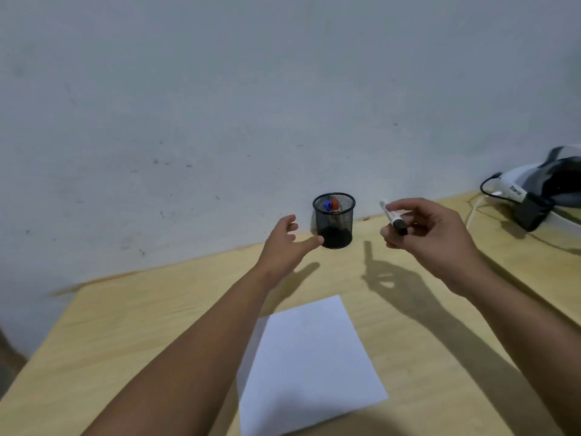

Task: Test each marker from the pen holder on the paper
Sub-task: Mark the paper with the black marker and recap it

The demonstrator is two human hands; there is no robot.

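A black mesh pen holder [334, 220] stands on the wooden table [125, 325] by the wall, with a blue-capped marker [327, 205] and a red-capped marker [335, 204] inside. My right hand [430, 237] is raised to the right of the holder and grips a white marker with a black cap [393, 218], cap end toward me. Just left of the holder, my left hand [286, 243] is open, its thumb at the holder's lower side. A blank white sheet of paper [311, 363] lies on the table nearer to me.
A white and black headset with a cable [534, 190] lies at the table's far right. A grey wall [251, 89] runs close behind the holder. The table's left edge slants down at the left.
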